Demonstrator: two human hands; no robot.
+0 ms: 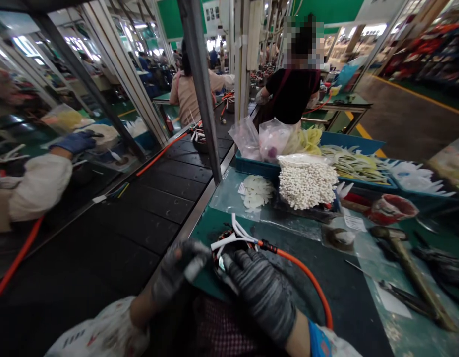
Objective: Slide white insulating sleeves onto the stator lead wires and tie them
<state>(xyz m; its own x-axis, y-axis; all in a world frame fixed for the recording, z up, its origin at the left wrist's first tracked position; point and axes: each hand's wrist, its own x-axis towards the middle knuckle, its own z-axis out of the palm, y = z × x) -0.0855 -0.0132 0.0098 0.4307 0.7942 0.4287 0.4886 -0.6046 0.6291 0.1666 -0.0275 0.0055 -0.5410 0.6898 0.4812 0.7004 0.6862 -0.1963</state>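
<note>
A wire-wound ring, like a motor stator (216, 254), lies at the near edge of the green-topped bench. White sleeved leads (235, 233) stand up from it and run into an orange cable sleeve (307, 272) that curves round to the right. My right hand (264, 287), in a grey striped glove, is closed over the ring's near right side. A small shiny pale piece (221, 263) shows by its fingertips; its kind is unclear. Left of the ring, apart from it, my gloved left hand (183, 267) is somewhat blurred, thumb and fingers apart, with nothing visible in it.
A black slatted conveyor (155, 198) runs along the left, beside a metal post (201, 89). White sticks (307, 181) in a bag and blue trays (348, 141) stand behind. A hammer (415, 272) and tweezers (408, 297) lie right. A co-worker's gloved hand (75, 143) is across the conveyor.
</note>
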